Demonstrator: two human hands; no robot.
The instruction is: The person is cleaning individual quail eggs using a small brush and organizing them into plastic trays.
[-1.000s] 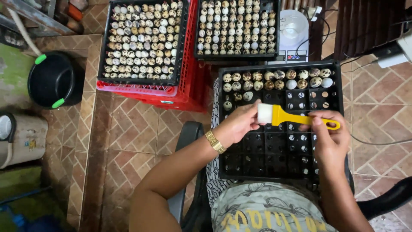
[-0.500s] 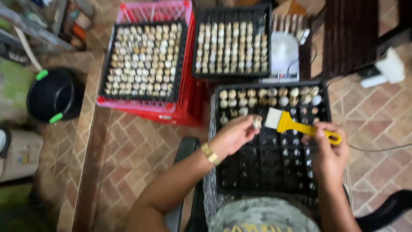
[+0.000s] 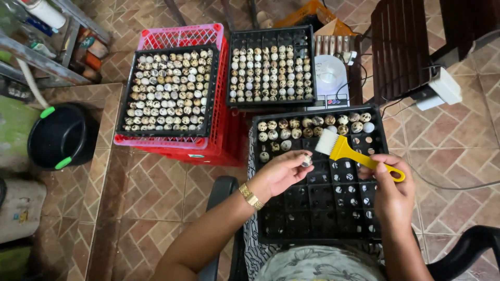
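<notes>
**Speckled egg held up for brushing over a part-filled tray**

The person sits with a black egg tray [image 3: 317, 208] across the lap. Only its far edge is filled, with a row or two of small speckled eggs; the cells toward the near edge look empty.

The left hand [image 3: 278, 174] hovers over the tray's left side, its grip closed lightly around one small speckled egg [image 3: 307, 161], pinched at the fingertips and lifted clear of the cells. The right hand [image 3: 391, 190] is wrapped fully around the handle of a yellow brush [image 3: 346, 151], whose pale bristles point toward the tray's far edge and lie just beside the held egg, not plainly touching it.

Judging from this, the step in hand is cleaning a single egg: it is presented to the brush, which is close but not yet on the shell. The next move seems to call for bringing the bristles onto the egg with a light stroke while the left fingers turn it, keeping the pinch soft enough not to crack the shell.

Beyond the lap tray, on the tiled floor, a second black tray [image 3: 271, 67] stands full of eggs, and to its left a third full tray [image 3: 169, 91] rests on a red crate [image 3: 179, 39]. A black bucket [image 3: 60, 136] sits near the floor's left edge.
</notes>
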